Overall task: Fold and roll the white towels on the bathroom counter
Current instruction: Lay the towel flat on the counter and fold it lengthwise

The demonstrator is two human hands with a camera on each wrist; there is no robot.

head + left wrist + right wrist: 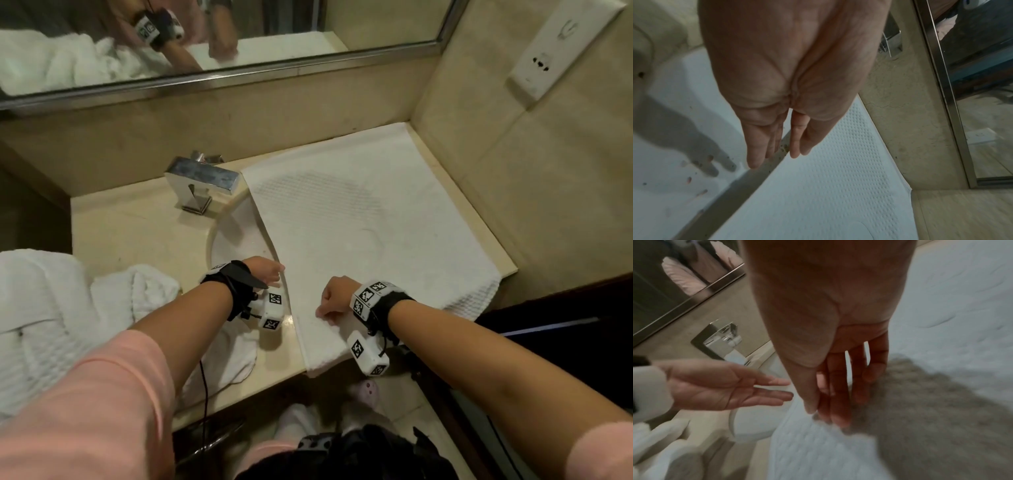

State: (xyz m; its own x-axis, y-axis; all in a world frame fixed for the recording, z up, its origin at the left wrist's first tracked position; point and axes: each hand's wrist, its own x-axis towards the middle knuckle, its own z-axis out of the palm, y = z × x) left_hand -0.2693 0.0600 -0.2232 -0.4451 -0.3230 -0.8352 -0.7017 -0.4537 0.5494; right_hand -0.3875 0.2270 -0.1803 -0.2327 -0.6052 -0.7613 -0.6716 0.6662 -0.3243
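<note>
A flat white towel (359,222) with a dotted weave covers the right side of the counter, from the back corner to the front edge, also in the wrist views (828,194) (941,305). My left hand (270,272) hovers at the towel's left edge above the sink, fingers straight and holding nothing (777,129). My right hand (332,301) is over the towel's near part. Its straight fingers (838,410) point down, tips at the cloth. The left hand (725,386) shows beside it, palm open.
A heap of crumpled white towels (68,308) lies on the counter (137,222) at the left. The chrome faucet (200,181) stands behind the white sink (239,240). A mirror (205,51) runs along the back wall. A wall socket (548,58) is at the right.
</note>
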